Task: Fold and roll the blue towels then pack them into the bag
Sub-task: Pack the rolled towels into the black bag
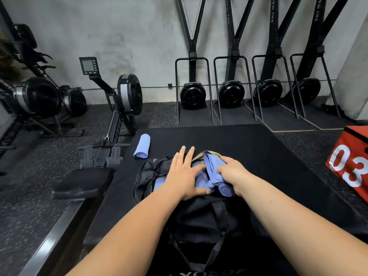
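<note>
Gym mat [258, 156] carries the work. Right hand [232, 172] grips a rolled towel [214, 172] at the bag [199, 216] mouth. Left hand [184, 174], fingers flat, presses packed towels [159, 183] down. Spare roll [142, 146] lies far left. Risk: a slack grip lets the roll unwind during insertion.

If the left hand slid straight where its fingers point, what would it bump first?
Probably just black mat: the left hand has its fingers over the bag rim, though depth is unclear.

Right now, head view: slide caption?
Right hand grips a rolled blue towel in the black bag; left hand presses packed towels.
</note>
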`<state>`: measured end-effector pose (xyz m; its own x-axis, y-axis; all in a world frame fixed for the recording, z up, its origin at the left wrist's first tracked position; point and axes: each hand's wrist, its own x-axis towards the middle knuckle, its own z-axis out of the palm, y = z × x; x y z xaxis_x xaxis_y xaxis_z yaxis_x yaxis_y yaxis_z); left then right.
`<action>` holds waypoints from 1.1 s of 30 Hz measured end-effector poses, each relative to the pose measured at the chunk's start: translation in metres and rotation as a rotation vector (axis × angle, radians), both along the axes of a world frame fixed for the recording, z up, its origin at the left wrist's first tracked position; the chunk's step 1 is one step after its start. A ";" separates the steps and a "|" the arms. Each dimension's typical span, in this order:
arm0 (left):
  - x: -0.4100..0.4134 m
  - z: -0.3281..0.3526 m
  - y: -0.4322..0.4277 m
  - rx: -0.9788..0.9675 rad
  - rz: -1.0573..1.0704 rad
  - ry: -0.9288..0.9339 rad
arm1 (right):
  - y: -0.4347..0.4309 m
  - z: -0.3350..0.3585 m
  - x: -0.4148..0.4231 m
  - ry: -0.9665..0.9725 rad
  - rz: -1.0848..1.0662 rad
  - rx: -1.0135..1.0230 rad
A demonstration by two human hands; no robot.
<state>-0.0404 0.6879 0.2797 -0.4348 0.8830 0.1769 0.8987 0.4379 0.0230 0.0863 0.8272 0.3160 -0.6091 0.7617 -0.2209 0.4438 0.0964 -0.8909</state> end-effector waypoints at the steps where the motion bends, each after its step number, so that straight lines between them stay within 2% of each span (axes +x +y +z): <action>1: -0.002 0.002 -0.002 -0.017 0.014 -0.005 | 0.001 -0.001 0.002 -0.051 0.043 0.078; 5: -0.008 0.006 -0.012 -0.129 0.080 -0.038 | -0.003 -0.001 -0.003 -0.498 0.244 0.523; 9: -0.002 0.010 -0.015 -0.138 0.088 -0.053 | -0.022 -0.007 -0.014 -0.843 0.354 0.785; 12: 0.003 0.010 -0.016 -0.128 0.096 -0.058 | -0.024 -0.013 -0.019 -0.895 0.244 1.105; 15: 0.005 0.010 -0.017 -0.114 0.101 -0.076 | -0.027 -0.017 -0.028 -0.859 0.198 1.202; 18: 0.007 0.008 -0.017 -0.116 0.097 -0.090 | -0.039 -0.027 -0.036 -0.776 0.337 1.110; 21: 0.007 0.008 -0.019 -0.133 0.079 -0.098 | -0.035 -0.027 -0.037 -0.579 0.321 0.755; 25: 0.007 0.010 -0.023 -0.183 0.038 -0.059 | -0.016 -0.019 -0.026 -0.490 0.394 0.540; 28: 0.008 0.008 -0.021 -0.096 -0.004 -0.025 | -0.002 -0.011 -0.009 -0.473 0.441 0.514; 31: 0.016 0.007 -0.013 0.007 -0.058 -0.018 | 0.009 -0.002 0.008 -0.509 0.520 0.611; 33: 0.022 0.004 -0.007 -0.004 -0.072 -0.006 | 0.010 0.002 0.015 -0.542 0.582 0.672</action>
